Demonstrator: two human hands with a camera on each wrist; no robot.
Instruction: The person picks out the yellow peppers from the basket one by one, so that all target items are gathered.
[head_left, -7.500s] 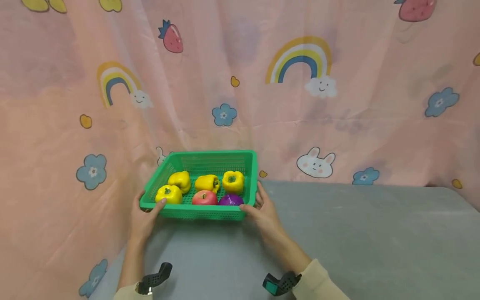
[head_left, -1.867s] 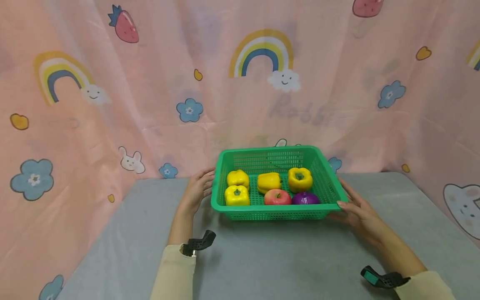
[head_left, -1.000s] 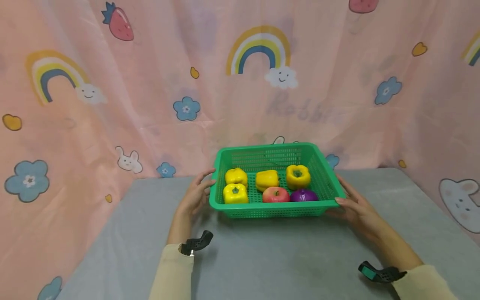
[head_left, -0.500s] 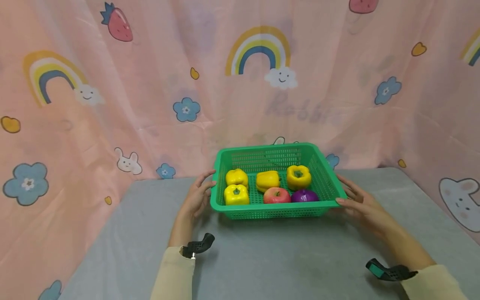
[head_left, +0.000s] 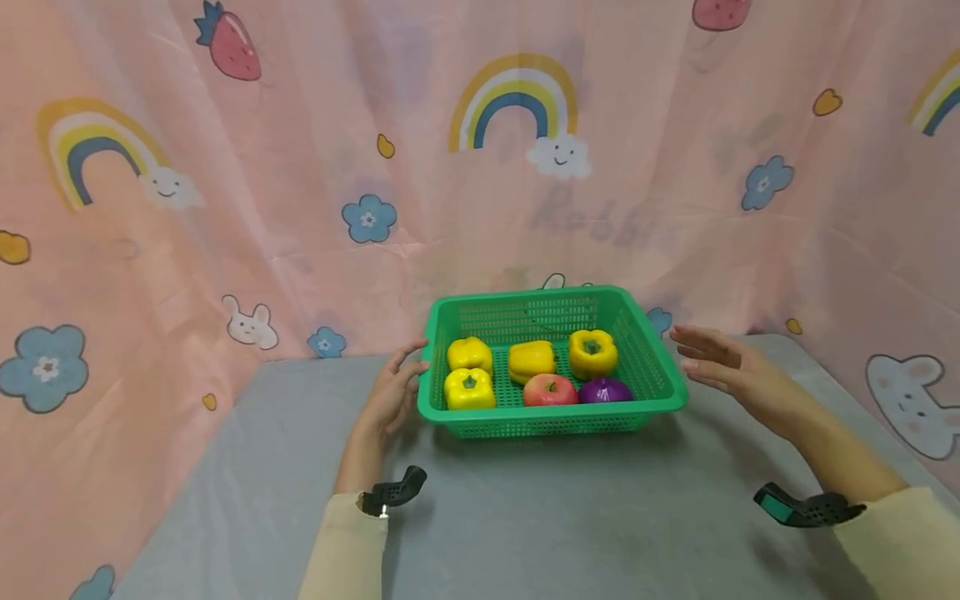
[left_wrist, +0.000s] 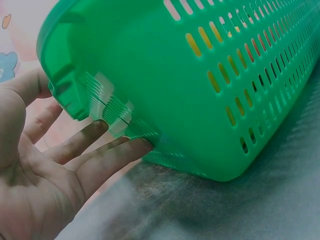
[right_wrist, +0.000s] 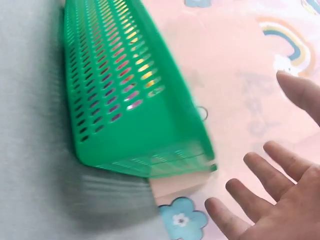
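Note:
A green plastic basket (head_left: 551, 421) rests on the grey table. Inside lie several yellow bell peppers (head_left: 592, 353), a red apple (head_left: 551, 390) and a purple onion (head_left: 605, 390). At the basket's left side my left hand (head_left: 390, 396) has its fingers loosely extended; in the left wrist view the fingertips (left_wrist: 140, 146) come right up to the side wall, with the thumb by the rim. Beyond the right side my right hand (head_left: 750, 383) hovers with spread fingers. A gap shows between those fingers and the basket rim (right_wrist: 202, 137) in the right wrist view.
Behind the table (head_left: 570, 517) hangs a pink curtain (head_left: 480, 225) printed with rainbows, rabbits and flowers. The basket stands near the table's back edge. A black band with a mount sits on each wrist (head_left: 810, 507).
Since the oldest frame the basket has gone from the left, held by both hands, rightward along the table. Within the last half second my right hand has released its corner and lifted away.

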